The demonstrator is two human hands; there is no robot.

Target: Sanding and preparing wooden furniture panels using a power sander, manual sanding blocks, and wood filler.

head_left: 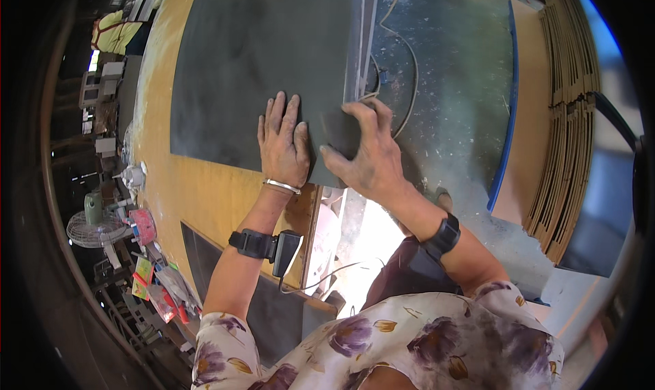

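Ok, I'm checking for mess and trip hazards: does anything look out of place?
The thin, pale cable lies in loose curves on the greenish, white-speckled floor instead of coiled neatly, so it looks untidy. The flat, dark grey sheet looks smudged, without clear damage.

- Large flat panel (252, 69): plain dark grey.
- Bench (222, 191): yellow-tan, whitish along its left edge.
- Shirt (402, 342): white, printed with purple flowers and golden-brown leaves.
- Bracelet (282, 186): silver.
- Wrist straps (445, 234): black.
- Floor (457, 103): grey-green, flecked white.
- Cardboard stack (565, 144): brown.
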